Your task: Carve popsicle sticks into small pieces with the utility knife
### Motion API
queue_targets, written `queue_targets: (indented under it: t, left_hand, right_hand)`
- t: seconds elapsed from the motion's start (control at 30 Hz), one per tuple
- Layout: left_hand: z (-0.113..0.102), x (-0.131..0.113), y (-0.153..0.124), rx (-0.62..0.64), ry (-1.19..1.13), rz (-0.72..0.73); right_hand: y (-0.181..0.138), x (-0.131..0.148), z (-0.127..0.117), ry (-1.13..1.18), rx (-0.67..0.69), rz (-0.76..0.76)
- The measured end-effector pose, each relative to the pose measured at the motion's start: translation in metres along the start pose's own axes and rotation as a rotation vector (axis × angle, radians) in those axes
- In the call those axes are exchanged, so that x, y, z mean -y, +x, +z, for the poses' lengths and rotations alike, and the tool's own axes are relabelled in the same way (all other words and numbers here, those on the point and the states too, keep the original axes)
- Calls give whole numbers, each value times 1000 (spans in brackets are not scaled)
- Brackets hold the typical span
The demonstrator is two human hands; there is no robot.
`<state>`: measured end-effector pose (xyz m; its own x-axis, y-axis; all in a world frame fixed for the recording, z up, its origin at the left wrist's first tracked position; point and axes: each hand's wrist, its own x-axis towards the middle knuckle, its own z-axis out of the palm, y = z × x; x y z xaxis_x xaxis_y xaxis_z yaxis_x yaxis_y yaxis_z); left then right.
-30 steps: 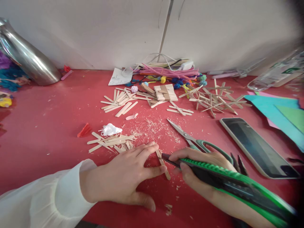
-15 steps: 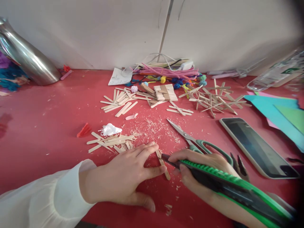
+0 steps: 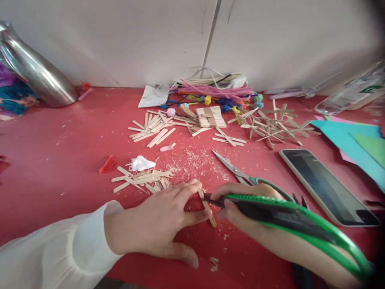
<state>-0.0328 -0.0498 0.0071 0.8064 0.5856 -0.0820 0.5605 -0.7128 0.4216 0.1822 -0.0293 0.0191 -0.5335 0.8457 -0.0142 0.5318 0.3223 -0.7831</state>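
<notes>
My left hand [image 3: 159, 218] lies flat on the red table [image 3: 60, 152], fingers spread, pressing a wooden craft stick [image 3: 207, 208] down with two fingertips. My right hand [image 3: 243, 200] is wrapped round a green and black utility knife [image 3: 285, 218], whose blade tip touches the stick near its middle. Wood shavings [image 3: 195, 160] are scattered just beyond the stick. A small heap of cut sticks [image 3: 141, 180] lies left of my fingers.
Green-handled scissors [image 3: 240, 174] lie behind my right hand, a phone [image 3: 325, 186] to the right. More sticks [image 3: 156, 128], glued stick stars [image 3: 270, 124], pipe cleaners [image 3: 213, 90], coloured paper [image 3: 351, 140], a steel bottle [image 3: 36, 74] and a plastic bottle [image 3: 351, 94] line the back.
My right hand has shifted slightly left and tilted the knife flatter, its blade tip staying on the stick. My left hand has stayed put.
</notes>
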Motion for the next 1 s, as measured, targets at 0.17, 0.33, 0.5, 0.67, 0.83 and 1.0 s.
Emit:
queue_targets:
  t: [0.17,0.33,0.5,0.67,0.83,1.0]
  left_hand:
    - [2,0,0,-8,4,-11]
    - [1,0,-1,28,6,-40]
    - [1,0,-1,5,3,-30]
    - [0,-1,0,4,33,-20]
    - [1,0,-1,-18,43,-12]
    - [3,1,0,-26,38,-12]
  right_hand:
    - [5,-8,0,367,-76,360]
    - [9,-10,0,528,-60,501]
    - [1,-7,-1,84,-59,98]
    - [-6,-2,1,-126,-24,-135]
    - [0,-10,-7,-29,-13,-17]
    - [7,-21,-9,409,77,320]
